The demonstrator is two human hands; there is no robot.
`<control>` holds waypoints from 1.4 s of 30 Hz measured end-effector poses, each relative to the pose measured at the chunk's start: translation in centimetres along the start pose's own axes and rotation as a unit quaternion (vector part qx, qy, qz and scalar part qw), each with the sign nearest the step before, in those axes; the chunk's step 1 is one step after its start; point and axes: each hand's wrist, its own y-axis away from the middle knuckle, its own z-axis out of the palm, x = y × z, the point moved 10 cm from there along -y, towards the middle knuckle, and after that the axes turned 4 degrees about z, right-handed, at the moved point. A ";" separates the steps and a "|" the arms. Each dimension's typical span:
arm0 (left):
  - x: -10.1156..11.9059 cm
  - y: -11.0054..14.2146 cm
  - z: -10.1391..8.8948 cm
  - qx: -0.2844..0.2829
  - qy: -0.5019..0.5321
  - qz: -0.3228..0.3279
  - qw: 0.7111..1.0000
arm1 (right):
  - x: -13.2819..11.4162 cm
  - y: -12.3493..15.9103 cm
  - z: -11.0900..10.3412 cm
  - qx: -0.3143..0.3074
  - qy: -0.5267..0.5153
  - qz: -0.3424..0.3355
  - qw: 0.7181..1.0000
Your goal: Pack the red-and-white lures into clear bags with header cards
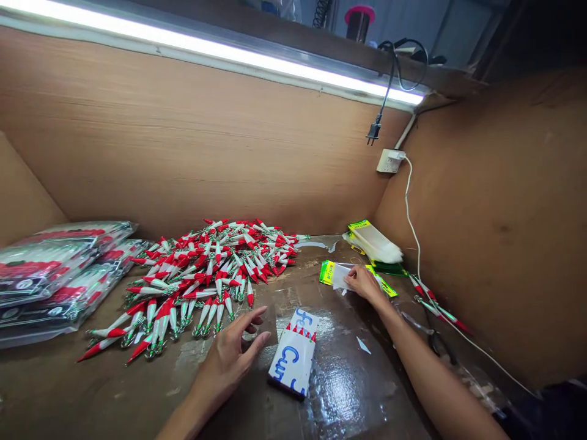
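My right hand (363, 283) reaches to the right side of the table. Its fingers are closed at a clear plastic packaging bag (340, 275) with a yellow-green header, which lies on the tabletop. My left hand (236, 348) hovers over the table with thumb and fingers apart, holding nothing. Just right of it is a small white block (293, 354) with blue lettering and a row of red points across it. Beyond the left hand spreads a large heap of red-and-white squid jigs (215, 263) with hooked ends.
Filled clear packs (55, 263) are stacked at the far left. More yellow-green bags (373, 241) lie at the back right. A few jigs (440, 308) and a white cable (413, 214) run along the right wall. A black plug (373, 129) hangs above.
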 end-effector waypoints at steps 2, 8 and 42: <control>0.3 0.0 0.1 -0.009 0.009 0.001 1.000 | 0.6 -0.6 0.6 -0.017 -0.001 0.004 1.000; 1.5 0.0 0.4 -0.028 0.004 0.023 0.999 | 0.2 -0.8 1.3 -0.025 -0.015 -0.010 1.000; -1.4 -1.8 -3.6 0.030 0.235 -0.122 0.964 | -15.2 12.3 4.0 -0.218 -0.489 -0.088 0.840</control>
